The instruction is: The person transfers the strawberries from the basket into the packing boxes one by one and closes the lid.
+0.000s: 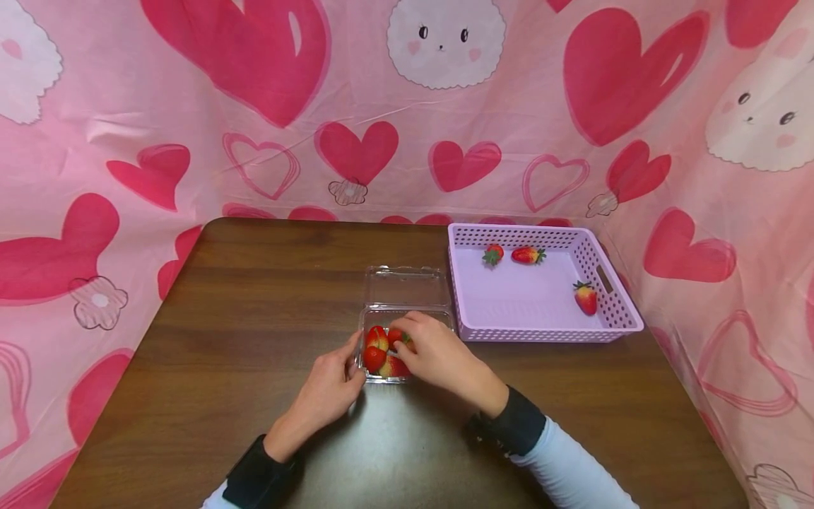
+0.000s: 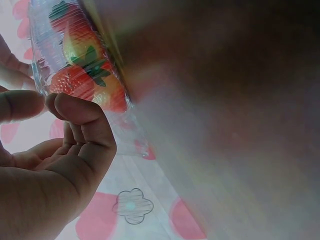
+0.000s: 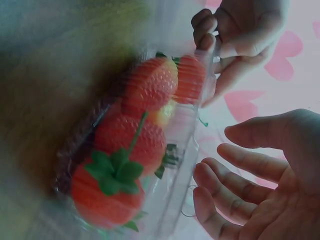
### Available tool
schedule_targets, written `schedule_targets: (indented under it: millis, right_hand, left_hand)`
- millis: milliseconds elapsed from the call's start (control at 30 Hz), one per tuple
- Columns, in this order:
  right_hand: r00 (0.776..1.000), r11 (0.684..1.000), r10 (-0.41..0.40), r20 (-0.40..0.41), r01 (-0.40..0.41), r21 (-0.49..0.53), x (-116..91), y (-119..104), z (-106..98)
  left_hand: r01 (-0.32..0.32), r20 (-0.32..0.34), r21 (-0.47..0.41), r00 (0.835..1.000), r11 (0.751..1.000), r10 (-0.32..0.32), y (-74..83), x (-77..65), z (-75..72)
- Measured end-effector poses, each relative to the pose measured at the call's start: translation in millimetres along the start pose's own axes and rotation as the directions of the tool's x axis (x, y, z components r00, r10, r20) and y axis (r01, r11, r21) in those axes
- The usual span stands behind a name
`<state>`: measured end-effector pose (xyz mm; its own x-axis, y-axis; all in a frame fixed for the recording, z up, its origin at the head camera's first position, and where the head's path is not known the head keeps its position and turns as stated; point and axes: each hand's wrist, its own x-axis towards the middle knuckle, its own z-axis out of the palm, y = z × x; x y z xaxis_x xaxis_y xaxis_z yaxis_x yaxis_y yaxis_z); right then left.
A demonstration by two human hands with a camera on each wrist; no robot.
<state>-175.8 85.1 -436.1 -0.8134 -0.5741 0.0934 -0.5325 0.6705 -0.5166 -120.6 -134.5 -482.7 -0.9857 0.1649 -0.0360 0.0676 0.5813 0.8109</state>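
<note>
A clear plastic clamshell box stands on the table with its lid folded back. Several red strawberries with green leaves lie inside it. My left hand holds the box at its near left side, thumb and fingers pinching the edge. Over the right part of the box is my right hand, fingertips down at a strawberry. In the right wrist view that hand's fingers are spread and loosely bent beside the box wall, with nothing between them.
A lilac perforated basket stands to the right of the box, close to it. Inside are three strawberries: one at back left, one at back middle, one at right. Pink heart-print cloth hangs behind the brown table.
</note>
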Motion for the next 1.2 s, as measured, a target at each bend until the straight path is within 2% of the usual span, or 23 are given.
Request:
schedule_targets:
  millis: [133,400,533,733,1067,1200]
  right_hand:
    - [0.999,1.0,-0.019,-0.038,0.018,-0.024,0,1,-5]
    - [0.997,0.999,0.029,-0.078,-0.027,0.022,-2,6,-20]
    - [0.994,0.999,0.039,-0.104,-0.037,0.022,-5,9,-26]
    - [0.987,0.996,0.088,-0.134,-0.089,0.0,-9,16,-38]
    - [0.966,0.991,0.102,-0.236,-0.119,-0.061,-19,41,-63]
    - [0.961,0.985,0.13,-0.244,-0.154,-0.083,-23,53,-69]
  left_hand:
    - [-0.017,-0.018,0.017,1.0,1.0,0.018,0.5,0.6,0.2]
    - [0.013,0.006,-0.004,1.0,1.0,-0.013,1.2,0.3,-0.4]
    - [0.039,0.021,-0.016,0.999,0.999,-0.038,1.3,-0.8,-0.8]
    - [0.036,0.022,-0.019,0.999,0.999,-0.036,1.8,-0.9,-0.8]
    - [0.033,0.02,-0.004,0.999,0.999,-0.033,1.5,0.2,0.0]
    - [0.04,0.023,-0.008,0.999,0.999,-0.04,1.5,-0.3,0.3]
